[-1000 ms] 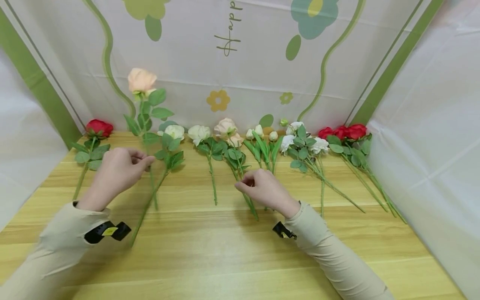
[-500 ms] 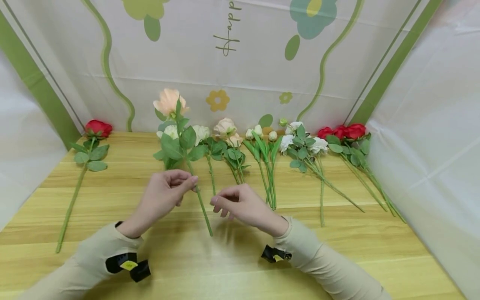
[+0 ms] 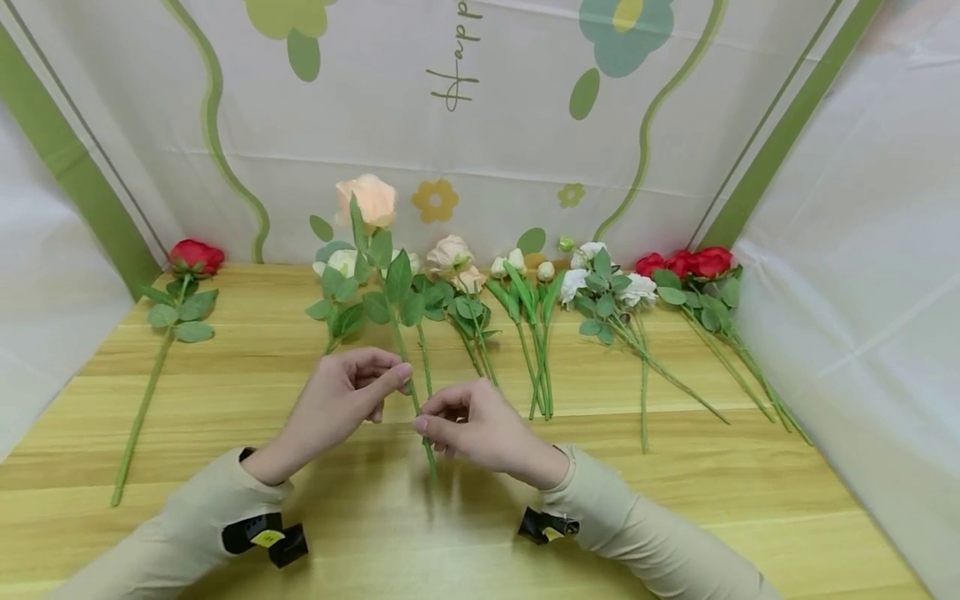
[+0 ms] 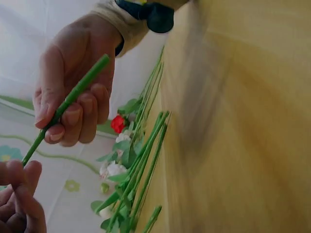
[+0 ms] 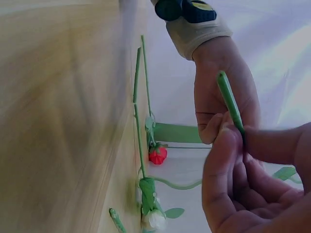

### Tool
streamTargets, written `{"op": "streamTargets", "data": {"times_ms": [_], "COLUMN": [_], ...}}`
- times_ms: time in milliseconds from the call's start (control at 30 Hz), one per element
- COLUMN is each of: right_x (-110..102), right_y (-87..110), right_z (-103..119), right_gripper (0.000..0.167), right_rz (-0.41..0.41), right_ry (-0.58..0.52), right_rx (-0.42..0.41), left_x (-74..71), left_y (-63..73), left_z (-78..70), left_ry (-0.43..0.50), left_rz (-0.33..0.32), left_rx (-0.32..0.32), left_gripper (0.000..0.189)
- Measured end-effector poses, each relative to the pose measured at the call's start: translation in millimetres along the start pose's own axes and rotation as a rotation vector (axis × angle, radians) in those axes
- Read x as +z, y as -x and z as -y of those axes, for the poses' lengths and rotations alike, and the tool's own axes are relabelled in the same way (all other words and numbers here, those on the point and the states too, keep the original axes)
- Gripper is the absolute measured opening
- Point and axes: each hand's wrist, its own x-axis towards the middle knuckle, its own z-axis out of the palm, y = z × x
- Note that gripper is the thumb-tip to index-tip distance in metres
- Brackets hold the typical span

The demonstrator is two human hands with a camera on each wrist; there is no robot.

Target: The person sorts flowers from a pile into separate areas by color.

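Observation:
A single peach rose [image 3: 372, 200] stands raised above the table, its leafy stem slanting down to the right. My left hand [image 3: 333, 408] pinches the middle of that stem between thumb and fingers. Lower down, my right hand [image 3: 487, 433] pinches the same stem near its bottom end. The cut end of the stem [image 4: 80, 90] sticks out past the right thumb in the left wrist view. Behind the held rose lie white roses [image 3: 343, 263], their stems partly hidden by the left hand and the leaves.
On the wooden table [image 3: 420, 542] a red rose [image 3: 197, 256] lies at left. Peach roses [image 3: 451, 252], white tulips [image 3: 513, 265], white flowers [image 3: 641, 290] and red roses [image 3: 712, 262] lie along the back, heads toward the printed cloth backdrop [image 3: 510, 125].
My left hand has carried the peach rose from the left to the middle and lower. My right hand has moved left from beside the table's peach roses and taken hold of the stem.

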Motion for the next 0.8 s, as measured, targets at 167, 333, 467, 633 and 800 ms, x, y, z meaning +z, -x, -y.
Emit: {"op": "streamTargets", "data": {"times_ms": [167,333,467,633,800], "right_x": [-15.3,-40.0,-55.1,-62.5,-61.3], "right_y": [-5.0,-12.4,-16.1,-19.2,-20.5], "right_z": [-5.5,-18.9,-28.7,-37.7,-42.9], "right_gripper": [0.01,0.009,0.012,0.01,0.011], "right_rz": [-0.129,-0.308,-0.382,-0.348,-0.289], "right_ry": [0.085,0.25,0.348,0.485,0.544], "right_rx": [0.03,0.102,0.168,0.219,0.263], "left_x": [-4.7,-8.4,-12.4,-18.3,-22.5], "left_y": [-2.2,-2.9,-4.2,-6.5,-8.6], "left_z": [-0.5,0.6,2.8,5.0,5.8], "left_ry": [-0.055,-0.119,-0.17,-0.239,-0.297], "left_rz": [0.026,0.049,0.054,0.033,0.031], "left_rx": [0.001,-0.005,-0.001,0.002,0.002], "left_gripper": [0.025,0.025,0.024,0.024,0.02]}}
